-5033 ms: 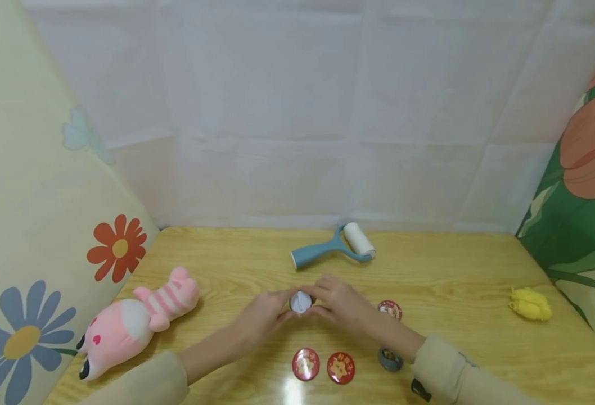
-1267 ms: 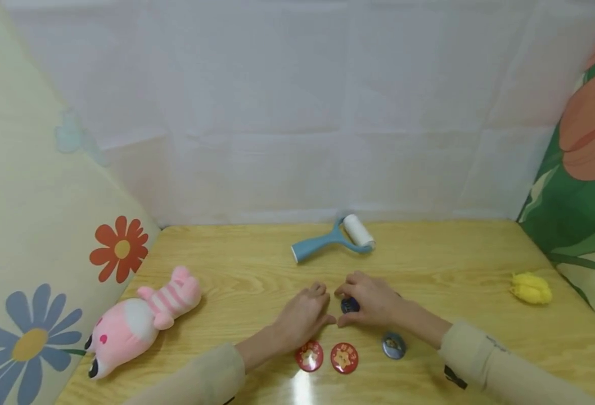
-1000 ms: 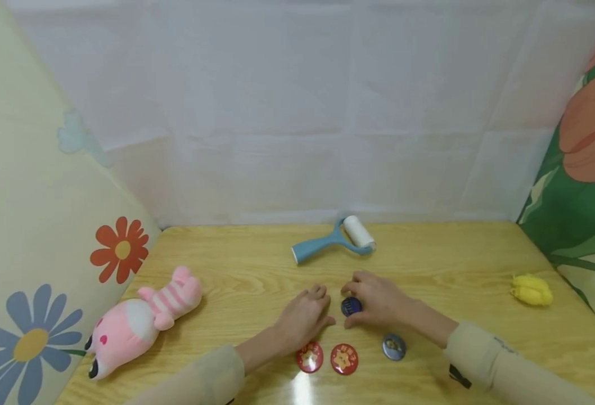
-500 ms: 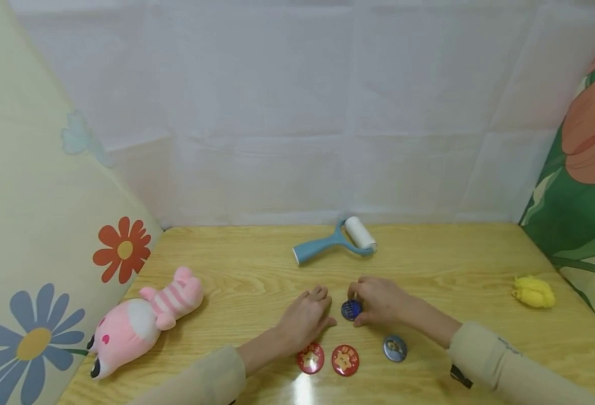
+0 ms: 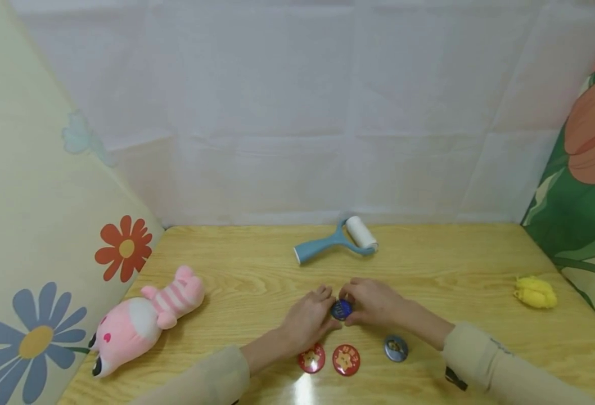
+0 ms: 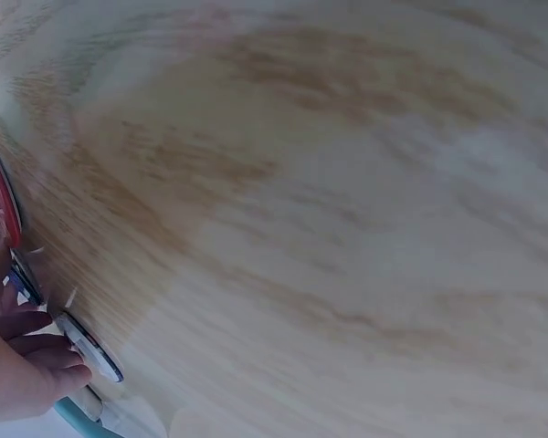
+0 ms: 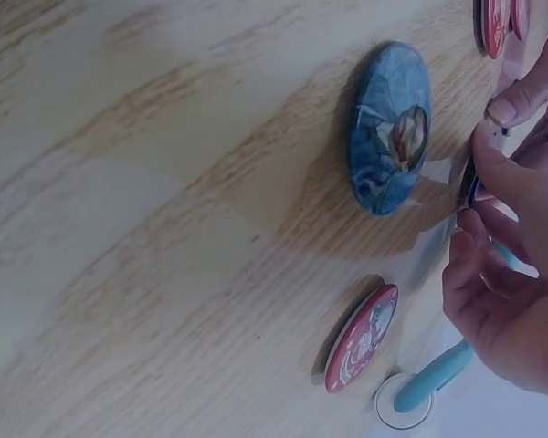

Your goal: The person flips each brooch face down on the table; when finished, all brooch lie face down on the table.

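Between my hands in the head view is a dark blue button badge (image 5: 341, 309), low over the table or on it. My right hand (image 5: 377, 302) pinches its right edge with thumb and fingers. My left hand (image 5: 305, 320) lies palm down at its left side, thumb close to the badge. In the left wrist view another round badge (image 6: 89, 347) shows edge-on at the fingertips; the head view hides it. Two red button badges (image 5: 346, 360) (image 5: 311, 358) lie nearer the body, and a grey-blue badge (image 5: 396, 349) lies to their right.
A blue-handled lint roller (image 5: 335, 241) lies behind the hands. A pink plush toy (image 5: 148, 320) lies at left, a yellow fuzzy item (image 5: 535, 292) at far right. Another red badge (image 7: 361, 338) shows in the right wrist view, hidden by the right arm in the head view.
Five seconds ago both hands held a badge with its pale back showing. Since then my right hand has gripped the dark blue badge; in the last half second it moved left to my left hand.
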The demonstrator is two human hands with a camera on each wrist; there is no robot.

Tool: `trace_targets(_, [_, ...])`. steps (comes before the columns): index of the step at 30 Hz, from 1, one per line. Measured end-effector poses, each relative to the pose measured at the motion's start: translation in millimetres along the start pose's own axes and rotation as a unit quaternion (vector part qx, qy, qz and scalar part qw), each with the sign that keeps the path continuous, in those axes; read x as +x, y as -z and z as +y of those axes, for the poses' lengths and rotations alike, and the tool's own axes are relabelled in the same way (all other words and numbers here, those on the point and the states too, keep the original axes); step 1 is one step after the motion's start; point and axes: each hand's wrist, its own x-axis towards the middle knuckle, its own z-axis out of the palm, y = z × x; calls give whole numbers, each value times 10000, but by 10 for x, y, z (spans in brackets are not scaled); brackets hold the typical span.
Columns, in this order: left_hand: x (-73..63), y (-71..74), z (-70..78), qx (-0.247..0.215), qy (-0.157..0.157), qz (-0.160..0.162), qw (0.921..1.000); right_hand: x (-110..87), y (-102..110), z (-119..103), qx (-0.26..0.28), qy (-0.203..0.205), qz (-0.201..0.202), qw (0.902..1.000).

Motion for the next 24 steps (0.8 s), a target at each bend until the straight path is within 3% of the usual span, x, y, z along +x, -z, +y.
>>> trace_targets(8, [53,4,51,-76,100,-102,9999,7,-31,-20,-56,-29,48,10000])
trace_targets(14, [31,4,88,-415,389,-111,9983,12,-37,-28,-158,33,169,9997])
trace_targets(24, [20,-21,99,-860,545,-45,9948,42,-56,29,338,-314,-5,9989])
